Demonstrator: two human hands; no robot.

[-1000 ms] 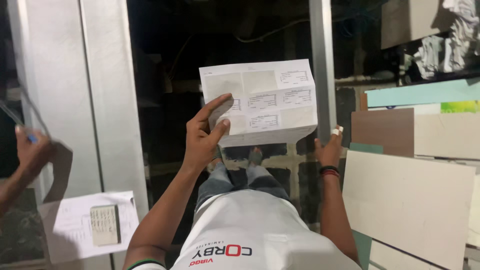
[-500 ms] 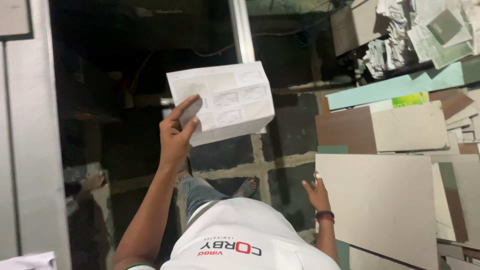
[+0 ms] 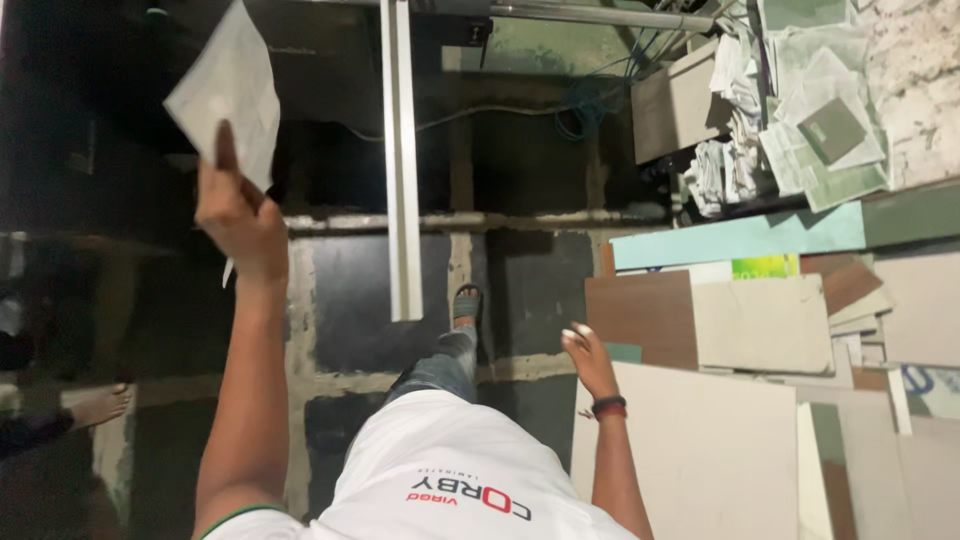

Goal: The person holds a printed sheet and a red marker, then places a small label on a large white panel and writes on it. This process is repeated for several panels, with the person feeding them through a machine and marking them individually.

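My left hand (image 3: 236, 215) is raised at the upper left, gripping a white printed paper sheet (image 3: 226, 88) by its lower edge. The sheet is tilted, so its face is hard to read. My right hand (image 3: 588, 358) hangs low at the right with a dark wristband on the wrist. Its fingers are loosely apart and hold nothing. It hovers just above the corner of a large beige board (image 3: 700, 450). My sandalled foot (image 3: 465, 302) steps on the dark tiled floor between the two hands.
A long pale metal strip (image 3: 402, 160) runs down the middle. Stacked brown, beige and teal boards (image 3: 760, 320) fill the right side. A heap of crumpled papers (image 3: 800, 120) lies at the upper right. Another person's bare foot (image 3: 100, 404) shows at the left.
My left hand has swung left and upward with the sheet, which now shows tilted instead of facing me. The right hand stays low by the boards, and the view has shifted forward.
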